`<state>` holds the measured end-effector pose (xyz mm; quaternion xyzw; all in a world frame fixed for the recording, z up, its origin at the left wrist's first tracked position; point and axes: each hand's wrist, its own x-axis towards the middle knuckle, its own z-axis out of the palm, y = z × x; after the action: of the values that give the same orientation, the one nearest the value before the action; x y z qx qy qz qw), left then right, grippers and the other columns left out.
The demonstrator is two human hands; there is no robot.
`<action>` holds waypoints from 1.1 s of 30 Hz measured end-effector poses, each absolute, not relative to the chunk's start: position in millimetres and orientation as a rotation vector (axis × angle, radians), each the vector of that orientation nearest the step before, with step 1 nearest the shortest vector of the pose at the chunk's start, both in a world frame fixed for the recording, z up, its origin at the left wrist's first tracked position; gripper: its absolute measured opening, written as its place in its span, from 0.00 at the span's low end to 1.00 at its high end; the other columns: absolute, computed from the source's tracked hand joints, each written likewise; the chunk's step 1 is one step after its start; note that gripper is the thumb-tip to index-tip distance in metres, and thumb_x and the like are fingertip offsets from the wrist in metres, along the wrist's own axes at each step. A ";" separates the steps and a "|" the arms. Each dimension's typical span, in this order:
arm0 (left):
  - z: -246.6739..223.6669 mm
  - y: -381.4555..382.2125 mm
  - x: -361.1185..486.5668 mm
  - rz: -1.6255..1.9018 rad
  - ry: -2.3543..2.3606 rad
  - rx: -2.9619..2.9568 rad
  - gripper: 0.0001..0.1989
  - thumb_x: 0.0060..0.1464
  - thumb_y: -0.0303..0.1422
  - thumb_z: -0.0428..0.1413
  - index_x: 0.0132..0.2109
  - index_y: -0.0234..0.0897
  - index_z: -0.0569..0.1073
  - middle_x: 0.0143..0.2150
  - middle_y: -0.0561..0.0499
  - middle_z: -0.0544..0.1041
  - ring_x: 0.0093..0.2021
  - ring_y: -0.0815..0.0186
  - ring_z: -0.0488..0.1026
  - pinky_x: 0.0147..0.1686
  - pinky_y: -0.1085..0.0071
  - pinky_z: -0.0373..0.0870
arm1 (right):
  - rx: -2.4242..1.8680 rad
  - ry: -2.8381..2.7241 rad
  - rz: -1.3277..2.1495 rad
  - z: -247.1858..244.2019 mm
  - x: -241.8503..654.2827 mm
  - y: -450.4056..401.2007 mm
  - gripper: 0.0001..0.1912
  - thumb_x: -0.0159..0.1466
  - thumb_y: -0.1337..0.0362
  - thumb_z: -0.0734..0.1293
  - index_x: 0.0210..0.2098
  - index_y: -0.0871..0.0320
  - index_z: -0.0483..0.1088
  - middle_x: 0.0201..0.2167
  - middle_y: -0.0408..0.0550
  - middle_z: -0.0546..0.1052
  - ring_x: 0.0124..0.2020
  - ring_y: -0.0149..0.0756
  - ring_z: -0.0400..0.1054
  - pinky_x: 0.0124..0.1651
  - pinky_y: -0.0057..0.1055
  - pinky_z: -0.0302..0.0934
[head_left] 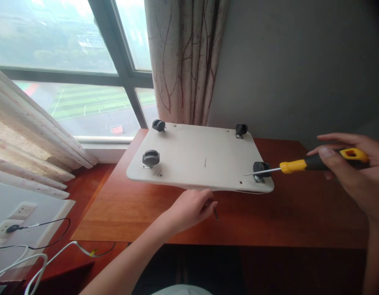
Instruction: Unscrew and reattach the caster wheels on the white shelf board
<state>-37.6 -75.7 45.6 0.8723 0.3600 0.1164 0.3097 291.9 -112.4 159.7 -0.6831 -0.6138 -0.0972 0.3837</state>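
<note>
1. Screwdriver [300,165], yellow and black, sits at 3 o'clock in my right hand [349,164], thumb and fingers closed on its handle, shaft pointing toward 9.
2. White board [183,151] lies at the clock's centre on the wooden table [115,213], with black casters [151,157] at its 10, 2, 4 and 8.
3. Beside the 4 o'clock caster hangs the tip; whether it touches the board, I cannot tell.
4. At 6 o'clock, by the near edge, my left hand [192,205] pinches a slim dark piece [216,214].
</note>
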 end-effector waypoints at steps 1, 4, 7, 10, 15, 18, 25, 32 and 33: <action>33.3 -80.3 -43.6 0.258 1.026 2.314 0.11 0.67 0.37 0.49 0.41 0.36 0.71 0.32 0.47 0.79 0.30 0.61 0.75 0.27 0.71 0.57 | -1.747 -1.516 -0.208 159.7 287.8 -112.3 0.19 0.65 0.48 0.67 0.51 0.48 0.75 0.36 0.44 0.81 0.24 0.36 0.71 0.30 0.34 0.66; 4.7 -88.9 -52.7 0.105 1.219 2.335 0.13 0.69 0.38 0.46 0.44 0.35 0.71 0.35 0.44 0.80 0.35 0.55 0.78 0.30 0.69 0.60 | -1.759 -1.454 -0.113 159.6 279.0 -110.8 0.18 0.63 0.48 0.69 0.49 0.47 0.76 0.35 0.42 0.81 0.23 0.33 0.70 0.29 0.32 0.65; -6.8 -91.8 -52.8 0.039 1.323 2.314 0.14 0.69 0.37 0.45 0.45 0.35 0.71 0.38 0.43 0.81 0.38 0.52 0.80 0.32 0.68 0.64 | -1.763 -1.479 -0.081 159.9 274.3 -109.7 0.17 0.63 0.49 0.69 0.49 0.46 0.77 0.35 0.40 0.81 0.23 0.32 0.70 0.30 0.31 0.65; -7.3 -92.5 -49.7 0.050 1.357 2.292 0.13 0.69 0.37 0.45 0.44 0.36 0.72 0.39 0.43 0.81 0.39 0.50 0.80 0.32 0.67 0.65 | -1.762 -1.497 -0.076 159.8 271.7 -109.1 0.17 0.63 0.50 0.70 0.49 0.46 0.77 0.35 0.39 0.82 0.22 0.30 0.69 0.30 0.30 0.65; -7.0 -91.6 -47.6 0.072 1.373 2.278 0.12 0.68 0.37 0.46 0.43 0.36 0.72 0.38 0.43 0.82 0.38 0.50 0.80 0.32 0.66 0.65 | -1.757 -1.527 -0.061 157.1 268.1 -107.2 0.16 0.63 0.50 0.70 0.48 0.47 0.77 0.35 0.40 0.82 0.24 0.30 0.71 0.30 0.28 0.66; -9.2 -91.6 -51.3 0.138 1.369 2.265 0.11 0.67 0.37 0.48 0.46 0.38 0.72 0.39 0.44 0.82 0.39 0.51 0.80 0.32 0.67 0.65 | -1.735 -1.539 -0.069 155.5 265.0 -105.8 0.15 0.62 0.52 0.70 0.47 0.48 0.77 0.34 0.40 0.81 0.23 0.29 0.70 0.29 0.27 0.66; -14.4 -92.2 -87.7 0.537 1.426 2.095 0.10 0.64 0.35 0.50 0.45 0.38 0.74 0.35 0.47 0.81 0.34 0.59 0.78 0.33 0.69 0.64 | -1.644 -1.571 -0.032 155.2 251.2 -99.4 0.14 0.62 0.55 0.70 0.47 0.50 0.77 0.33 0.42 0.81 0.21 0.28 0.69 0.26 0.27 0.66; -22.6 -80.8 -142.4 1.046 1.519 1.414 0.15 0.59 0.44 0.56 0.40 0.36 0.73 0.28 0.51 0.74 0.24 0.66 0.68 0.25 0.73 0.64 | -1.515 -1.554 0.126 159.4 211.3 -83.1 0.15 0.63 0.56 0.70 0.47 0.55 0.77 0.36 0.47 0.80 0.26 0.31 0.71 0.24 0.27 0.68; -22.3 -79.2 -147.9 1.099 1.515 1.306 0.15 0.58 0.45 0.56 0.39 0.36 0.72 0.28 0.52 0.74 0.23 0.68 0.67 0.24 0.74 0.63 | -1.489 -1.557 0.130 160.5 204.0 -79.6 0.15 0.63 0.56 0.70 0.46 0.55 0.77 0.36 0.48 0.80 0.26 0.32 0.72 0.23 0.26 0.68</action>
<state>-147.9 -79.2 -22.3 0.5203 0.6036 0.4378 0.4164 204.0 -79.6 160.5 -0.6083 -0.6360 0.0533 0.4718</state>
